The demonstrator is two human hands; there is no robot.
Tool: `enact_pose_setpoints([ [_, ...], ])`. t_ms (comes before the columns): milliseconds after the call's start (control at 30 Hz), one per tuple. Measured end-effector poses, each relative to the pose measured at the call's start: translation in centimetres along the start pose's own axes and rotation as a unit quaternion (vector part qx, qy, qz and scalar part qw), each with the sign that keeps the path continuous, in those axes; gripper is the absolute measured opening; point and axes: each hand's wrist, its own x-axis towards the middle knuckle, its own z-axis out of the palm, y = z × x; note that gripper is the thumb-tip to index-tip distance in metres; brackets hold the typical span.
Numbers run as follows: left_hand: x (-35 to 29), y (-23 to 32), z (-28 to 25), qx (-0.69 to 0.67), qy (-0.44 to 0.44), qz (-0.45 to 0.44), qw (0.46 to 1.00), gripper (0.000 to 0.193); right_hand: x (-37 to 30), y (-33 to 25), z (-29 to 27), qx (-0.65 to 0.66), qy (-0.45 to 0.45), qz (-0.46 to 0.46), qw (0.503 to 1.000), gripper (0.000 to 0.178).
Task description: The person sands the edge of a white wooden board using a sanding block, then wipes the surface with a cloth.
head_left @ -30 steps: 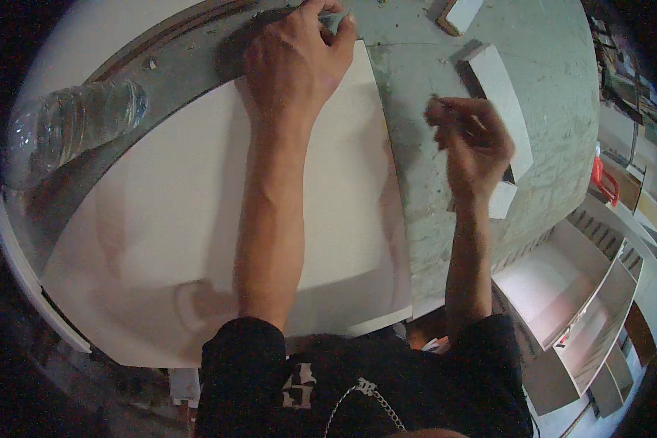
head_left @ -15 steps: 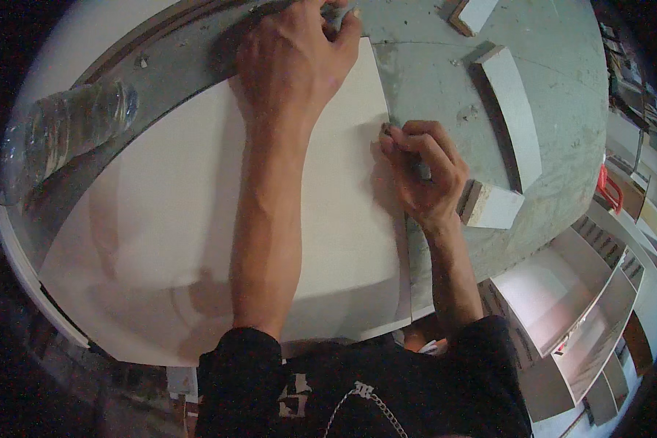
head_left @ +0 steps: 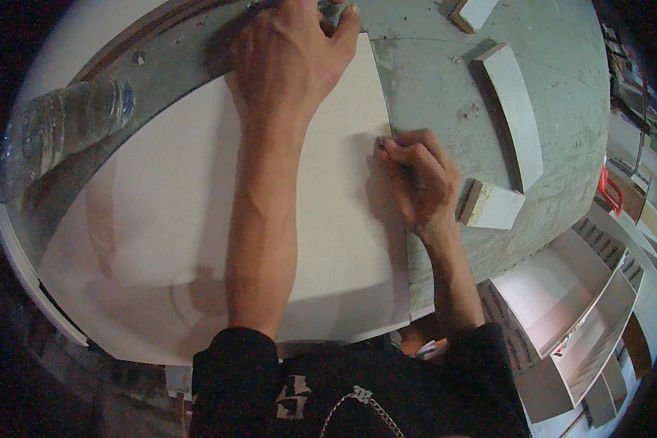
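Board (head_left: 160, 197) partly hidden; left hand (head_left: 285, 58) cropped, grip indiscernible; right hand (head_left: 425, 175) pinching tiny, indistinct piece (head_left: 379, 142)

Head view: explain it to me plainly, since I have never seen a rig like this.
There is no machine here, just a person's two bare hands. The camera sits on the person's head and looks down, so the forearms come in from below; its wide fisheye lens bends straight edges.

A large white board lies on a greenish tabletop. To its right are a long white block and a short white block; at the left is a clear plastic bottle.

The left hand is at the board's far end, its fingers partly out of sight. The right hand, at the right edge, pinches a small dark thing, too small to identify.
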Motion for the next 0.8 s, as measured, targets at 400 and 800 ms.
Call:
enact_pose_setpoints([
  [400,-0.1,-0.5,0.5,0.002,0.005,0.008,1.000,0.025,-0.3,0.8,-0.1,0.009,-0.006,0.028,1.000,0.011],
  [800,-0.1,0.0,-0.1,0.033,-0.014,0.002,0.999,0.032,1.6,1.2,0.4,0.005,0.009,0.049,0.999,0.012],
])
